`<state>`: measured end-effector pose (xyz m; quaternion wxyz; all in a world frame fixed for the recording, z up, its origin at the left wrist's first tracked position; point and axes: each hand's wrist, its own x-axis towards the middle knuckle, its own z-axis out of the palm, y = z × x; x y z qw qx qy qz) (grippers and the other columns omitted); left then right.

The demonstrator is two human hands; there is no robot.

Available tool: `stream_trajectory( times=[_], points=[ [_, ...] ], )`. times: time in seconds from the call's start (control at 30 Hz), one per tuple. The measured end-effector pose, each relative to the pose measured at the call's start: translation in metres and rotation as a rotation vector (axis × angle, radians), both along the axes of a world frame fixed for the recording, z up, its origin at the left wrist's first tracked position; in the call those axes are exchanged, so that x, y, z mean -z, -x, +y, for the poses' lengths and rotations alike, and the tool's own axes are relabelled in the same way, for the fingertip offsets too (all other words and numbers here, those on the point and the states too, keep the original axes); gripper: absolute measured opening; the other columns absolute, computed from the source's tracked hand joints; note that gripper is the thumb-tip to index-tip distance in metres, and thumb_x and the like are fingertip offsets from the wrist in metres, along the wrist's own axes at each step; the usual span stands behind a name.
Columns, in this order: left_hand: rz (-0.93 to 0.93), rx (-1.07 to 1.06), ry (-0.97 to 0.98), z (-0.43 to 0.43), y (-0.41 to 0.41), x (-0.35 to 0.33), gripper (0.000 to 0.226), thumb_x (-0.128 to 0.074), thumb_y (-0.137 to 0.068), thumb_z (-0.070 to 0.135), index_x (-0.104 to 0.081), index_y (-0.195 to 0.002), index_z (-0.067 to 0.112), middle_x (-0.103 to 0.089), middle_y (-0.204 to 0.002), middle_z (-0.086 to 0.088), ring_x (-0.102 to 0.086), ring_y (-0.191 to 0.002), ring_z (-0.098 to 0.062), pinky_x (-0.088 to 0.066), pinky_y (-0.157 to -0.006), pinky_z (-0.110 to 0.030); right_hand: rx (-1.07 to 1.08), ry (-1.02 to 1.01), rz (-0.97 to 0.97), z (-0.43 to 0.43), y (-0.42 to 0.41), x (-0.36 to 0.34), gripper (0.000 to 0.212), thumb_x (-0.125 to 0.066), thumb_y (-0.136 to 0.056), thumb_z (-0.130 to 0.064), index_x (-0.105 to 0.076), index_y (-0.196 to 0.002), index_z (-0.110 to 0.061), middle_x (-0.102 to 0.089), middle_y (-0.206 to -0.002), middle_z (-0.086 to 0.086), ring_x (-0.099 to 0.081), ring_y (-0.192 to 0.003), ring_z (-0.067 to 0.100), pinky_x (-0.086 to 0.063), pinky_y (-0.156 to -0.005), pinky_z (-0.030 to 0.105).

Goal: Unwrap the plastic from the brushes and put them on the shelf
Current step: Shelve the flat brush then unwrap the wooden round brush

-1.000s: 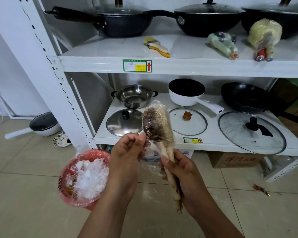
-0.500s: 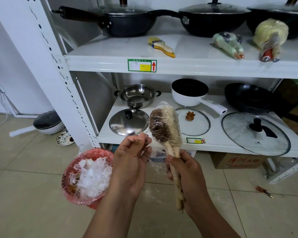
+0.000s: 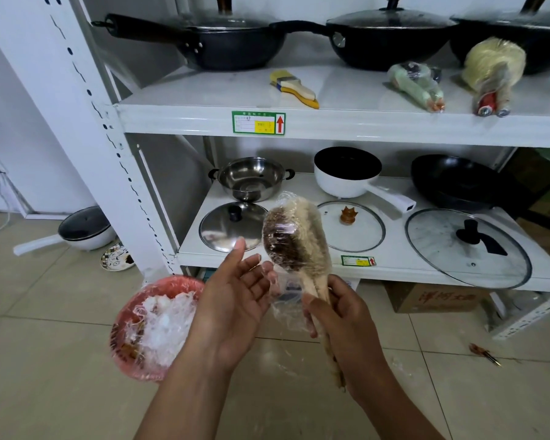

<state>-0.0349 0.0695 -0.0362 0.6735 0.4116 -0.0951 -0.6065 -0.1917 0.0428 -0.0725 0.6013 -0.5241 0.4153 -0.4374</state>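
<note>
Brush bundle (image 3: pixel 294 236) in plastic wrap, 2 heads, 1 dark and 1 pale, held upright in front of the lower shelf (image 3: pixel 197 258). Right hand (image 3: pixel 340 315) curled round the wooden handles below the heads. Left hand (image 3: pixel 235 300) spread, palm up, fingertips against loose plastic film (image 3: pixel 286 301) hanging from the bundle. Red basin (image 3: pixel 116 341) of crumpled plastic on the floor, lower left. On the upper shelf (image 3: pixel 204 100): 1 bare yellow brush (image 3: pixel 294 87), 1 green wrapped bundle (image 3: pixel 416 87), 1 pale wrapped bundle (image 3: pixel 489 71).
</note>
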Motion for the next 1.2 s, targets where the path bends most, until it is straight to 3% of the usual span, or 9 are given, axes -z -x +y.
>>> stream_trajectory(
  times=[0.07, 0.17, 0.3, 0.5, 0.67, 0.87, 1.0, 1.2],
  points=[
    [-0.061, 0.054, 0.009, 0.002, 0.001, -0.005, 0.034, -0.063, -0.094, 0.047, -0.064, -0.089, 0.014, -0.061, -0.074, -0.002, -0.058, -0.064, -0.013, -0.054, -0.069, -0.029, -0.017, 0.03, 0.02, 0.0, 0.002, 0.001, 0.016, -0.063, -0.095, -0.001, -0.07, -0.102, -0.014, -0.066, -0.07, -0.002, -0.05, -0.058, 0.014, -0.045, -0.054, 0.025],
    [-0.085, 0.071, 0.047, 0.004, 0.005, -0.008, 0.033, -0.06, -0.097, 0.035, -0.072, -0.074, 0.016, -0.06, -0.068, 0.0, -0.058, -0.055, -0.01, -0.055, -0.055, -0.025, -0.038, 0.045, 0.024, 0.0, 0.005, 0.002, 0.016, -0.064, -0.095, 0.0, -0.07, -0.1, -0.015, -0.065, -0.071, 0.0, -0.05, -0.061, 0.015, -0.047, -0.055, 0.025],
    [-0.102, -0.005, 0.101, 0.001, 0.0, -0.002, 0.01, -0.066, -0.09, 0.023, -0.067, -0.084, 0.014, -0.061, -0.074, 0.0, -0.057, -0.065, -0.01, -0.047, -0.069, -0.026, -0.041, 0.037, 0.025, -0.002, 0.009, 0.003, 0.019, -0.064, -0.095, 0.0, -0.07, -0.105, -0.015, -0.067, -0.071, -0.004, -0.051, -0.059, 0.013, -0.047, -0.055, 0.023],
    [-0.307, -0.192, 0.067, -0.002, 0.001, 0.0, 0.018, -0.059, -0.1, 0.017, -0.063, -0.082, 0.012, -0.068, -0.076, 0.002, -0.061, -0.073, -0.009, -0.048, -0.077, -0.027, -0.008, 0.013, 0.12, -0.008, 0.011, 0.007, 0.02, -0.068, -0.093, -0.006, -0.072, -0.105, -0.021, -0.072, -0.075, -0.006, -0.057, -0.06, 0.006, -0.049, -0.055, 0.02],
    [-0.175, -0.277, 0.14, -0.005, 0.006, 0.0, 0.021, -0.055, -0.101, 0.01, -0.061, -0.081, 0.011, -0.07, -0.079, -0.001, -0.067, -0.081, -0.011, -0.053, -0.093, -0.028, 0.02, -0.009, 0.14, -0.012, 0.011, 0.009, 0.021, -0.069, -0.091, -0.005, -0.073, -0.103, -0.023, -0.073, -0.076, -0.006, -0.059, -0.059, 0.003, -0.048, -0.054, 0.018],
    [0.078, -0.192, 0.104, -0.006, -0.004, 0.003, 0.014, -0.052, -0.103, 0.008, -0.061, -0.093, 0.009, -0.064, -0.081, -0.006, -0.064, -0.073, -0.014, -0.055, -0.077, -0.026, 0.01, 0.193, 0.333, -0.013, 0.017, 0.009, 0.015, -0.073, -0.092, -0.017, -0.067, -0.098, -0.03, -0.07, -0.084, -0.008, -0.062, -0.066, 0.01, -0.054, -0.059, 0.032],
    [-0.01, -0.011, -0.004, -0.003, -0.015, 0.002, 0.017, -0.065, -0.096, 0.029, -0.06, -0.093, 0.014, -0.063, -0.079, -0.004, -0.062, -0.069, -0.015, -0.053, -0.074, -0.028, 0.012, 0.328, 0.43, -0.014, 0.025, 0.008, 0.017, -0.073, -0.091, -0.019, -0.061, -0.095, -0.03, -0.064, -0.082, -0.019, -0.059, -0.066, 0.004, -0.045, -0.057, 0.014],
    [-0.073, 0.139, -0.094, 0.002, -0.021, 0.004, 0.011, -0.073, -0.079, 0.021, -0.068, -0.086, 0.015, -0.061, -0.072, -0.003, -0.059, -0.058, -0.011, -0.053, -0.052, -0.021, -0.001, 0.386, 0.486, -0.016, 0.032, 0.009, 0.021, -0.074, -0.089, -0.016, -0.059, -0.093, -0.031, -0.061, -0.076, -0.02, -0.054, -0.061, 0.003, -0.039, -0.055, 0.011]
  ],
)
